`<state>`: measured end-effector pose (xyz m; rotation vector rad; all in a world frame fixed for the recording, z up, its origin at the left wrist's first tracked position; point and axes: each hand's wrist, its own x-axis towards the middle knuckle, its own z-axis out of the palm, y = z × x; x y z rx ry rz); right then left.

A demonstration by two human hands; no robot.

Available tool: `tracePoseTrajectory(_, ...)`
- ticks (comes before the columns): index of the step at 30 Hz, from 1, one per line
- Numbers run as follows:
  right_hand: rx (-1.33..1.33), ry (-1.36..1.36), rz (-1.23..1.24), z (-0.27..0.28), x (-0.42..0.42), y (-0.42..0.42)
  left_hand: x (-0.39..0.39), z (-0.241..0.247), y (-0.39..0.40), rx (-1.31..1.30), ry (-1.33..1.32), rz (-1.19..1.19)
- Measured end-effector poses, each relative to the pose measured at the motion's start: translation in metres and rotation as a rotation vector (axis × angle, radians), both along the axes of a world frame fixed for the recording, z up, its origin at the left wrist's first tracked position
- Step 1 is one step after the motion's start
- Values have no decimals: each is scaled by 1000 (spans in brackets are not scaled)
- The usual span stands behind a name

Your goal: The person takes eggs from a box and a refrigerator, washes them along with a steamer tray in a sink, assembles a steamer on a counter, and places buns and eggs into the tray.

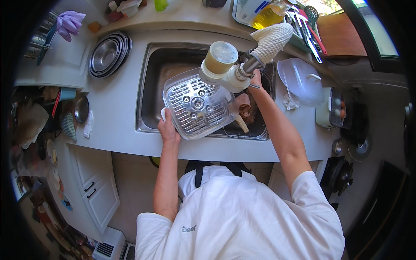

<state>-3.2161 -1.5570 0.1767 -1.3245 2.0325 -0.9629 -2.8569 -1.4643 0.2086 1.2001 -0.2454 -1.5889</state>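
My left hand (168, 128) grips a clear plastic steamer tray (182, 128) with a slotted metal base (198, 104) at its near left corner, by a white handle (163, 113). The tray is held over the stainless steel sink (159, 73). My right hand (256, 81) reaches over the sink's right side, close behind the faucet's filter body (224, 78). Its fingers are partly hidden, so what they touch cannot be told. Below that forearm, a wire rack (264, 128) in the sink carries brown food pieces (245, 105), partly covered by the tray.
The faucet filter (221, 58) and cloth-wrapped spout (273, 37) jut over the sink. Nested metal bowls (110, 55) stand left. A clear lid (302, 81) and an egg cooker (331, 109) stand right. Utensils (307, 29) and an oil jug (269, 16) line the back ledge.
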Motion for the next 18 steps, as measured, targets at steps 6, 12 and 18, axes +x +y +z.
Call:
tracePoseTrajectory(6, -74, -161, 94, 10, 5, -14, 4, 5, -2, 59, 54, -96)
tracePoseTrajectory(12, 444, -372, 385, 100, 16, 52, -4, 3, -5, 35, 236, -203)
tracePoseTrajectory(18, 619, -472, 422, 145, 24, 87, -18, 9, -7, -50, 103, -254)
